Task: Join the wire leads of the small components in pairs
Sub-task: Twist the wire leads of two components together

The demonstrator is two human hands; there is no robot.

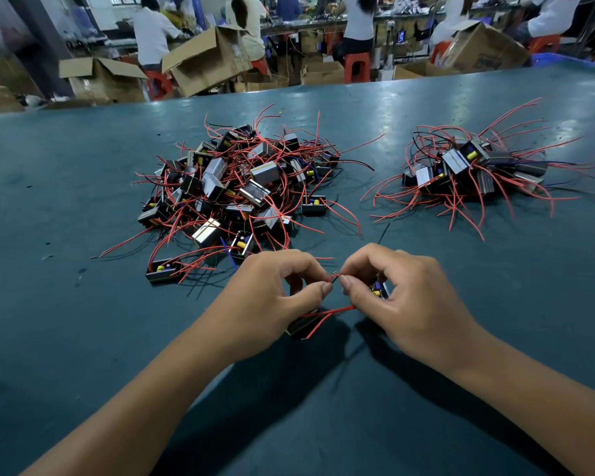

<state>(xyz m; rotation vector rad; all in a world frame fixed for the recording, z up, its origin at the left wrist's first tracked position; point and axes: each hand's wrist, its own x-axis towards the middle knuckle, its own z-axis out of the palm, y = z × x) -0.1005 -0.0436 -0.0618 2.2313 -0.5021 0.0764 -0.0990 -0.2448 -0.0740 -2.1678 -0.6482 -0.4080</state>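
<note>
Red leads between fingers (pinched)

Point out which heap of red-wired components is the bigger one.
The left heap, beyond the left hand: broader and holding more blocks than the right heap.

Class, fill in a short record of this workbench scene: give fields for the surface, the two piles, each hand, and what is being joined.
surface: dark green table
larger pile: components with red leads, left of centre
smaller pile: similar components, far right
left hand: pinching red wire ends
right hand: pinching the same wire ends, a component tucked under its fingers
second component: below the left hand, red leads rising from it
join state: cannot tell whether twisted yet
</note>
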